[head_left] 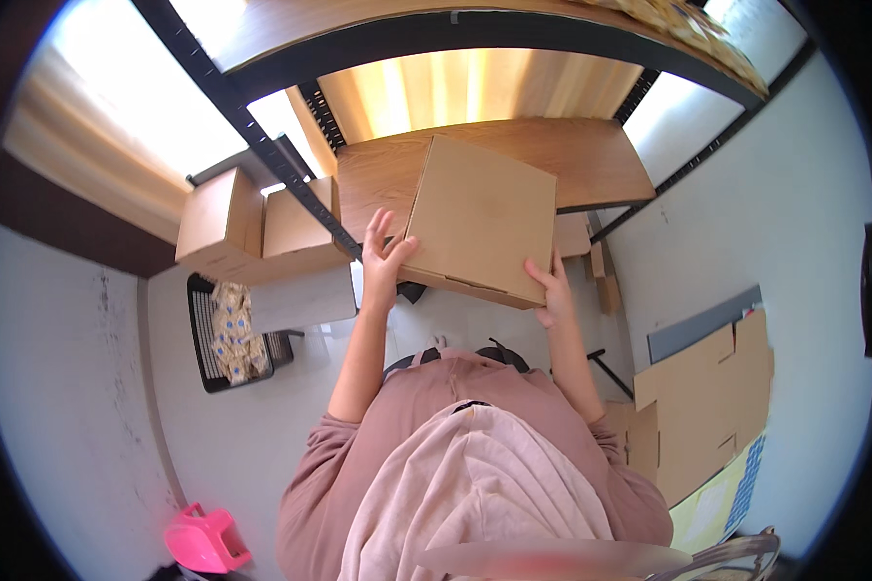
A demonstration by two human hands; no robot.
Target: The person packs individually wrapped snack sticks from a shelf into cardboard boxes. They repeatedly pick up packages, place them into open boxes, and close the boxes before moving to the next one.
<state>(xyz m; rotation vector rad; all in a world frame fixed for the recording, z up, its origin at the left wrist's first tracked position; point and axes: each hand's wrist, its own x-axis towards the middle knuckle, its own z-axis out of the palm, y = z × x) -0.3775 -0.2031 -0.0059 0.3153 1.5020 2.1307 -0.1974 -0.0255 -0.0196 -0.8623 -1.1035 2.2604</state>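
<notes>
Head view: my left grip (382,269) and right grip (553,293) hold the cardboard box (484,215) between them, overlapping the wooden shelf (599,167); its underside is hidden, so I can't tell whether they touch.

Patterned packaging (683,27) lies toward one o'clock on an upper wooden shelf (358,24). At ten o'clock, two cardboard boxes (213,218) stand on a pale tabletop (305,302). A black basket (200,324) rests on the glossy floor (252,436) at nine o'clock, a pink stool (202,542) between seven and eight.
</notes>
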